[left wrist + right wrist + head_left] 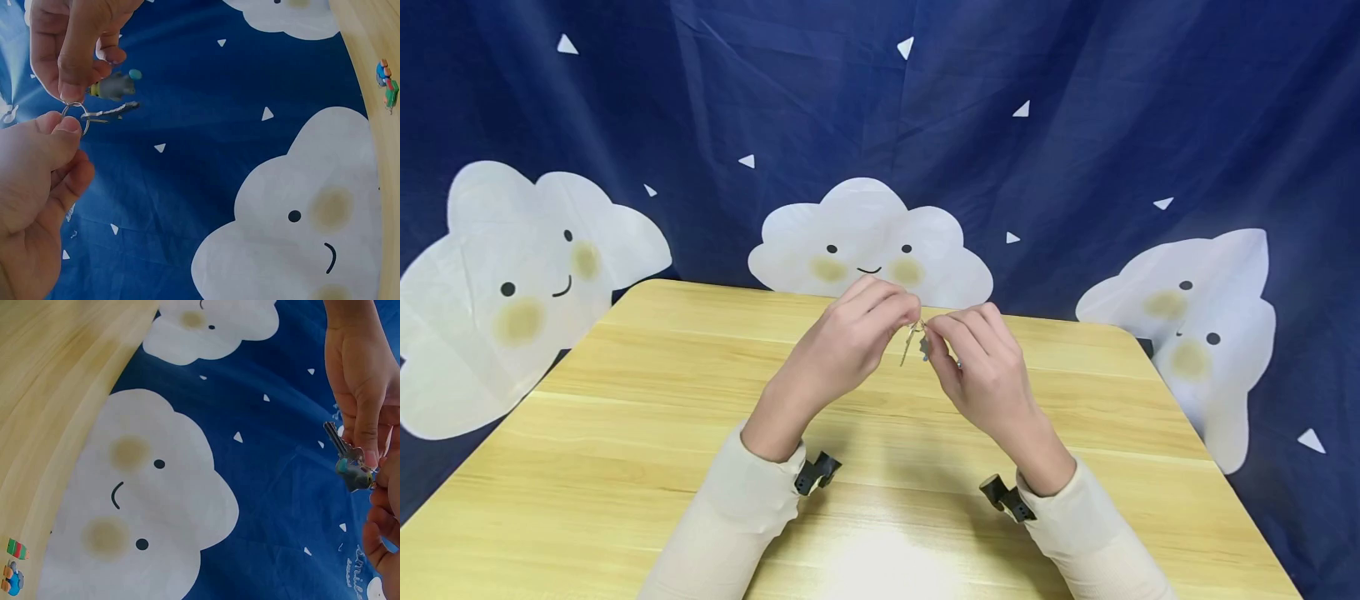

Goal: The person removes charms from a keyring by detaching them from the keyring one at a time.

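Held up above the table, a metal key ring [88, 128] is between both hands. My left hand [842, 342] pinches the ring between thumb and fingertip. From the other side my right hand [988, 367] pinches at the ring's edge, its thumb and finger close together. A silver key [337, 437] hangs from the ring, showing as a thin strip in the head view. Beside the key is a small grey figure charm [115, 86] with yellow and light-blue parts, next to the right fingertips. The fingers hide part of the ring.
The light wood table [647, 433] lies under both arms. Small colourful toy-like pieces [387, 84] lie on it, mostly hidden behind the hands in the head view. A dark blue cloth [820, 92] with smiling clouds hangs behind the table and down its sides.
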Available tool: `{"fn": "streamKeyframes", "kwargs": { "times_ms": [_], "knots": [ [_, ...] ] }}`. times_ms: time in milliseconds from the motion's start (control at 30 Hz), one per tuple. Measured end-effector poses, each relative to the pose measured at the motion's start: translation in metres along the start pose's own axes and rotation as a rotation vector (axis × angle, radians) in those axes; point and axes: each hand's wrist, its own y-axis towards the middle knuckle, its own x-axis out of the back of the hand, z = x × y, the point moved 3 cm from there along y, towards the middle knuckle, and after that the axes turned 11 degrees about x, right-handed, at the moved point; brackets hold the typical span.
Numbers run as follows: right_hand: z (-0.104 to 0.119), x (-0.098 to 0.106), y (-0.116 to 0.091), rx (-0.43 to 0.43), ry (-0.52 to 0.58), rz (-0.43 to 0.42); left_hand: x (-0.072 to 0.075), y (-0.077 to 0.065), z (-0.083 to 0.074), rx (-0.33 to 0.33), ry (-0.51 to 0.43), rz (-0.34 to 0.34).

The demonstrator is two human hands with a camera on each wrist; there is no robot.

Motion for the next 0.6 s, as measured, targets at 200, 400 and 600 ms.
{"fn": "streamKeyframes", "kwargs": {
  "times_ms": [200,400,600],
  "knots": [
    [-0.0011,0.0031,0.0019,-0.030,0.045,-0.080,-0.0019,0.0032,0.0016,0.116,-0.190,-0.063],
    [-0.0010,0.0051,0.0026,-0.048,0.030,-0.197,-0.0062,0.0025,0.0029,0.336,-0.472,-0.060],
    [-0.0018,0.0038,0.0020,-0.057,0.028,-0.211,-0.0063,0.0017,0.0023,0.397,-0.582,-0.042]
  ]
}}
